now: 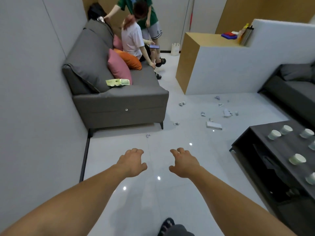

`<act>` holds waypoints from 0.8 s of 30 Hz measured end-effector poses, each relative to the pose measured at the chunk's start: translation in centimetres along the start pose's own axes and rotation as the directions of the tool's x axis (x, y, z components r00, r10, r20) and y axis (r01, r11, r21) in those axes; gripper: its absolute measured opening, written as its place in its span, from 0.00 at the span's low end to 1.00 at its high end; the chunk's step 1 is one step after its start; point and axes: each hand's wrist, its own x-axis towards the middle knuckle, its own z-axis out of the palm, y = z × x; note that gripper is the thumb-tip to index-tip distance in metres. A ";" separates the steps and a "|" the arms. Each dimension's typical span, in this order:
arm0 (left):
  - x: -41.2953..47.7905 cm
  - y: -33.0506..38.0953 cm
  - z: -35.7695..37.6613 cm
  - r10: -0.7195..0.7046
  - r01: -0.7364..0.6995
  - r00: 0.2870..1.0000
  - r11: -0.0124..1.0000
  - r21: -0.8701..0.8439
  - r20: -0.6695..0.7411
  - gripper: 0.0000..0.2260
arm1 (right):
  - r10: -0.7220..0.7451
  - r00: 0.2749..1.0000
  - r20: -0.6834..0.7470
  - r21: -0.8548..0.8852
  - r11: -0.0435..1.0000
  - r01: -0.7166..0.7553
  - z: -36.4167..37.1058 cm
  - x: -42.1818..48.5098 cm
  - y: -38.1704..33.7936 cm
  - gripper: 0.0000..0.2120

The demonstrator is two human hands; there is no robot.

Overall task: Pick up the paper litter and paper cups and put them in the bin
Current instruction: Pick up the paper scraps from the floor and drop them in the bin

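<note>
Both bare forearms reach forward and down over the glossy pale tiled floor (153, 193). The left hand (132, 161) and the right hand (183, 163) hang palm-down, side by side, their fingers (136, 151) loosely spread and half curled, holding nothing and touching nothing.

Straight ahead of the gap between them, a little toward the left, a small crumpled grey-white paper scrap (148, 135) lies on the floor near the foot of the dark grey fabric sofa (119, 106). It is a ball with no clear long axis, and I judge the left hand the nearer.

Further out and to the right lie a second small crumpled scrap (176, 123) and a flat white rectangular piece of paper (214, 125), its long side running roughly left to right, on the right hand's side. Beyond these is a loose scatter of torn paper bits (226, 113).

White paper cups (274, 134) stand on the dark low tabletop (255, 133) at the right, well apart from either hand. No bin is in view.
</note>
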 end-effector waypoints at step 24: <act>44.3 -4.3 -5.4 -0.216 0.272 0.952 0.921 -0.279 0.216 0.28 | -0.138 0.940 0.313 -0.134 0.973 0.187 -7.5 48.4 6.9 0.34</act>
